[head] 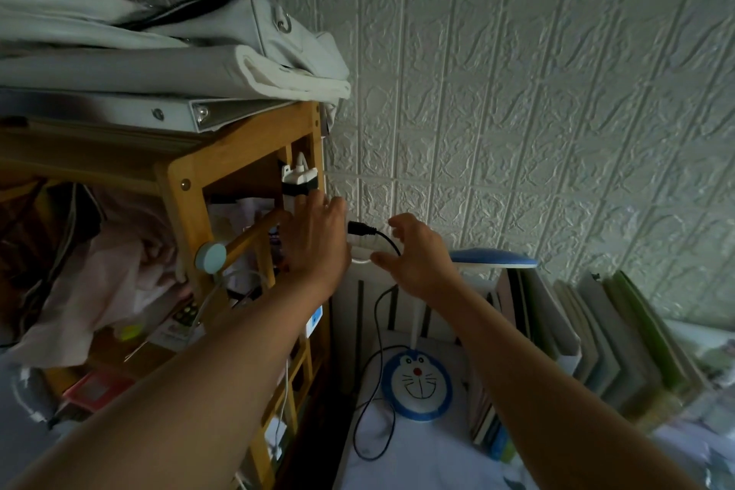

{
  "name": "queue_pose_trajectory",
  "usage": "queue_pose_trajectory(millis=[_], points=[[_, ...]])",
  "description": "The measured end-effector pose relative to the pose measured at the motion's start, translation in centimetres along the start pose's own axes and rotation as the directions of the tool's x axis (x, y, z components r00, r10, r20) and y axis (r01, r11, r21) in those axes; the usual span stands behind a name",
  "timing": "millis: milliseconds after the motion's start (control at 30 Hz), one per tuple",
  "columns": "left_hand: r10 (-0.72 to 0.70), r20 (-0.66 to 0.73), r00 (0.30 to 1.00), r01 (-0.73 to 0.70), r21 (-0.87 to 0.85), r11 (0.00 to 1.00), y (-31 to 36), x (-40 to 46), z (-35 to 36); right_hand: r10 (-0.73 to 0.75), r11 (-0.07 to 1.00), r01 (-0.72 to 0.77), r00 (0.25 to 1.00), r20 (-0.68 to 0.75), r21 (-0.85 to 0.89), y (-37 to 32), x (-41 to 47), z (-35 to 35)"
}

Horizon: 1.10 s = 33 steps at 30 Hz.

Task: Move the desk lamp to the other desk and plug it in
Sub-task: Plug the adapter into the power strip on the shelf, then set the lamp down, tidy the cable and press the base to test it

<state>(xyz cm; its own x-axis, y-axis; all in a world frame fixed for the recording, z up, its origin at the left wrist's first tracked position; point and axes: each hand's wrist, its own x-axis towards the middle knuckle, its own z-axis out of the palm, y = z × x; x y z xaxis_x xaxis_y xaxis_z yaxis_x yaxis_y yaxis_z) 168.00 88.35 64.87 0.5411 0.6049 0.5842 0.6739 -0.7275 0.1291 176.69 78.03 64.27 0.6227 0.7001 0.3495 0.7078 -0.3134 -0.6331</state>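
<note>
Blue-white cartoon-faced desk lamp [417, 384], seemingly unplugged.

Home study corner, likely a bedroom. Embossed white wall panels [537, 91] across the top; cluttered wooden shelf [187, 187] at left under folded bags [159, 48]; upright books [596, 330] lower right.

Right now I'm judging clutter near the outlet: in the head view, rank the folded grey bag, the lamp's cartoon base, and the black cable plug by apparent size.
1. folded grey bag
2. lamp's cartoon base
3. black cable plug
</note>
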Motion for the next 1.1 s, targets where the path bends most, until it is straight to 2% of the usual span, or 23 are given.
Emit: queue_pose_trajectory(millis=[367, 600, 800, 1100], points=[[0.145, 0.079, 0.986, -0.145, -0.016, 0.989, -0.2, -4.5, -0.8, 0.09, 0.995, -0.091, 0.995, -0.03, -0.033, -0.3, -3.4, -0.4], [0.241, 0.104, 0.965, -0.231, -0.105, 0.967, 0.5, -8.0, -1.2, 0.139, 0.988, -0.141, 0.99, -0.027, -0.066, 0.6, -7.0, -0.6], [0.256, 0.19, 0.948, -0.224, -0.176, 0.959, 1.8, -10.7, -0.3, 0.164, 0.984, -0.163, 0.986, 0.01, -0.072, 1.9, -9.5, -0.6], [0.228, 0.279, 0.933, -0.195, -0.142, 0.97, 4.1, -13.7, 2.2, 0.237, 0.97, -0.233, 0.97, 0.057, -0.063, 6.1, -11.9, -0.3]])
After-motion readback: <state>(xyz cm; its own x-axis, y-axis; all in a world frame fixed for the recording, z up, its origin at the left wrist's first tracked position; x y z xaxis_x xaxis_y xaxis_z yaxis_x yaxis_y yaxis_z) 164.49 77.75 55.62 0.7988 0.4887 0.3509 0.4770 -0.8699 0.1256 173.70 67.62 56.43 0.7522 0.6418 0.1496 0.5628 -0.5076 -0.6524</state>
